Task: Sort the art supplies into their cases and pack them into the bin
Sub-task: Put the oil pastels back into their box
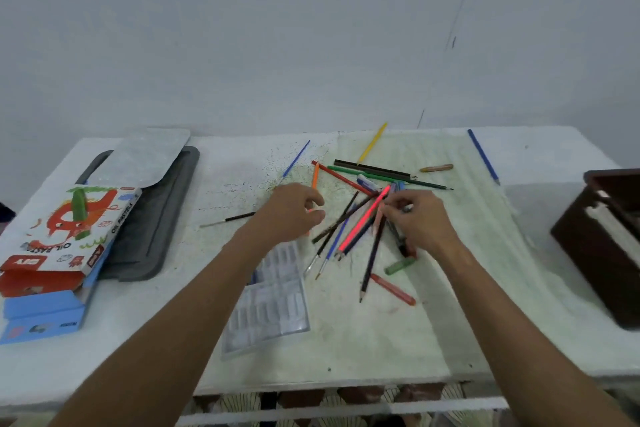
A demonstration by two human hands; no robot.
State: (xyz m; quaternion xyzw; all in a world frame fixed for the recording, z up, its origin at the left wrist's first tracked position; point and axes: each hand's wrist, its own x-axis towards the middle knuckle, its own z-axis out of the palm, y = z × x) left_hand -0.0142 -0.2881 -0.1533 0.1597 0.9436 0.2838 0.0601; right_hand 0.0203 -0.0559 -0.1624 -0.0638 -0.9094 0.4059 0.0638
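Observation:
A pile of coloured pencils (349, 218) and thin brushes lies on the stained white table (363, 340). My right hand (422, 222) pinches the pencil tops near a bright pink pencil (363, 222). The fingers of my left hand (291, 211) curl round an orange pencil (315, 178) at the pile's left edge. A clear plastic insert tray (273, 298) lies under my left forearm. On the left stand the oil pastels box (69, 229) and a blue box (41, 315). The dark brown bin (606, 246) sits at the right edge.
A grey case (156, 218) with a silvery lid (149, 156) lies at the back left. Stray pieces lie apart: a yellow pencil (372, 144), a blue pencil (483, 156), a tan crayon (436, 168), a green crayon (400, 265), a red crayon (393, 289), and a brush (228, 219).

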